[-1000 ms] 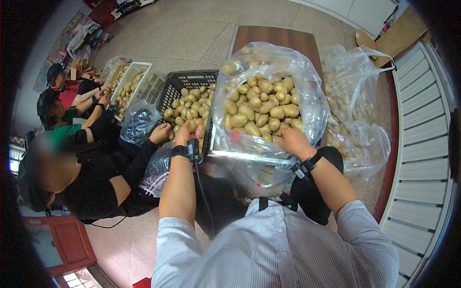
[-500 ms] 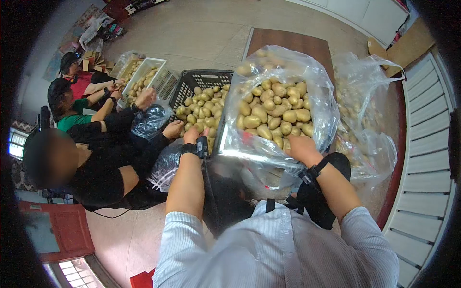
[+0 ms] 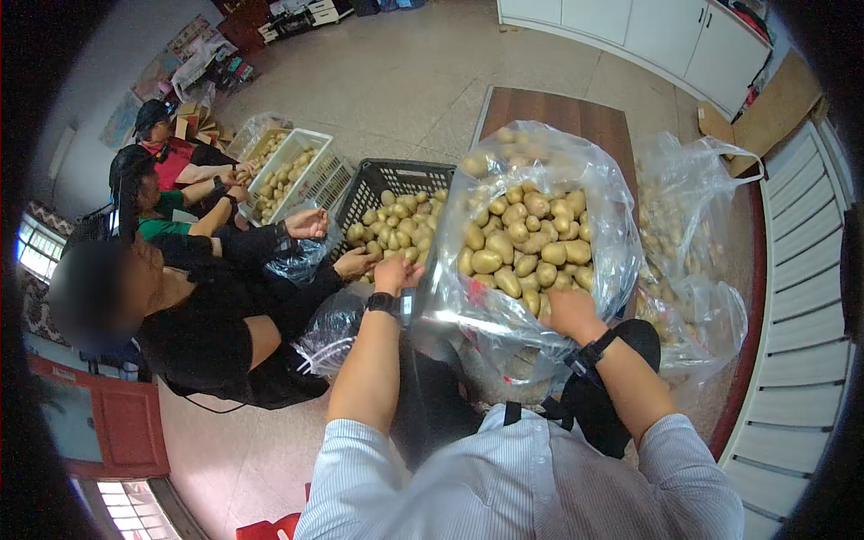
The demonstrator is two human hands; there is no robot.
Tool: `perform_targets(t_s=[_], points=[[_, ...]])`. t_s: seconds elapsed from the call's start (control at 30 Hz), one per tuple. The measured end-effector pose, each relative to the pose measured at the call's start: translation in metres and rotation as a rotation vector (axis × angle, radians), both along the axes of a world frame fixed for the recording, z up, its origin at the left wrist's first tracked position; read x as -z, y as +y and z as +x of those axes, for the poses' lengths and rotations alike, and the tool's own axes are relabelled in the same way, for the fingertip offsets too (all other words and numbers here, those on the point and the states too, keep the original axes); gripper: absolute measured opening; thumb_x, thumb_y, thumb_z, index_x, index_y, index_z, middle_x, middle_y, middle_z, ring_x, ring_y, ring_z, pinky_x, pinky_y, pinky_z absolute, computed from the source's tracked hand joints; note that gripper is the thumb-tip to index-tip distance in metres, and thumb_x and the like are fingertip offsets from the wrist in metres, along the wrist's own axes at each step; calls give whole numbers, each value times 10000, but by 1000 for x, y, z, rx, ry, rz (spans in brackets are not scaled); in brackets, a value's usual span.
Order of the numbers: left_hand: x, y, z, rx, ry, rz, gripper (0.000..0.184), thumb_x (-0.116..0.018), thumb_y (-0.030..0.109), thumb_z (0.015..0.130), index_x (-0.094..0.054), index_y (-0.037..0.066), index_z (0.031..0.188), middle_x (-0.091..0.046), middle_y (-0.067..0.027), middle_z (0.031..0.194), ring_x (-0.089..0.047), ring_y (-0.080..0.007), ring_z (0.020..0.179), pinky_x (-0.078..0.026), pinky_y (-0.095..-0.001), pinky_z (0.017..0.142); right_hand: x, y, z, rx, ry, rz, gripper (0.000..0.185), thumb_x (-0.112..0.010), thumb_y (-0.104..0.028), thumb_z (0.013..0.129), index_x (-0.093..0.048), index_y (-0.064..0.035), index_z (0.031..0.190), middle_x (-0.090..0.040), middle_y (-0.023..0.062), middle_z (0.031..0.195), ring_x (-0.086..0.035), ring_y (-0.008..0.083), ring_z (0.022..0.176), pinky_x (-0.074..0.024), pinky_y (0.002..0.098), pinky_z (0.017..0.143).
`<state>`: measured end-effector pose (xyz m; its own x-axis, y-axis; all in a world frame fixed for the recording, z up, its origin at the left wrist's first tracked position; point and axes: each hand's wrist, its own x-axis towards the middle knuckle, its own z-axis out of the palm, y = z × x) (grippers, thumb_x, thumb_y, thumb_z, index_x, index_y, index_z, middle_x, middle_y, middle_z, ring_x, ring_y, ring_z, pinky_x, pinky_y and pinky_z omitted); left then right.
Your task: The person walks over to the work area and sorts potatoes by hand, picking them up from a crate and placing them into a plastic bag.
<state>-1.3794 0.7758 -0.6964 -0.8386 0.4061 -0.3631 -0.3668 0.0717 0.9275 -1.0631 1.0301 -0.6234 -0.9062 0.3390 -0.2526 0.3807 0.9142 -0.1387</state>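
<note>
Potatoes [image 3: 526, 238] fill a clear plastic bag [image 3: 612, 234] in front of me. My right hand [image 3: 572, 311] is at the bag's near edge, its fingers curled down by the potatoes; what they hold, if anything, is hidden. To the left stands a black crate [image 3: 396, 169] with more potatoes [image 3: 396, 225]. My left hand [image 3: 397, 274] is at that crate's near right corner, close to the potatoes, palm turned up with fingers spread; no potato shows in it. Dark bands with small devices are on both my wrists.
A co-worker in black [image 3: 202, 315] sits at the left, one hand [image 3: 356, 263] at the black crate. Two more people sit beyond, by a white crate [image 3: 310, 148] of potatoes. Bagged potatoes [image 3: 670, 216] stand at the right. A brown board [image 3: 558, 108] lies under the bag.
The whole view has shifted, with things lower and further right. My left hand has opened out more. The nearest co-worker's raised hand has come back from the white crate.
</note>
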Motion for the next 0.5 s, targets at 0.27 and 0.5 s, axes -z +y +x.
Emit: perform_targets(t_s=[0.27, 0.5], points=[[-72, 13, 48, 489, 1261, -844, 195, -640, 259, 849, -536, 100, 898, -577, -100, 812, -620, -353, 755, -531, -427, 681, -16, -5, -3, 55, -76, -13, 317, -655, -354, 729, -696, -52, 816, -696, 142, 803, -689, 312, 763, -545, 428, 663], [76, 11, -16, 639, 919, -572, 261, -568, 195, 919, -465, 73, 1125, -491, -112, 1108, -595, -393, 925, -538, -506, 770, -8, 0, 1, -3, -4, -39, 359, -658, -389, 719, -667, -55, 850, -690, 155, 825, -676, 333, 758, -532, 443, 672]])
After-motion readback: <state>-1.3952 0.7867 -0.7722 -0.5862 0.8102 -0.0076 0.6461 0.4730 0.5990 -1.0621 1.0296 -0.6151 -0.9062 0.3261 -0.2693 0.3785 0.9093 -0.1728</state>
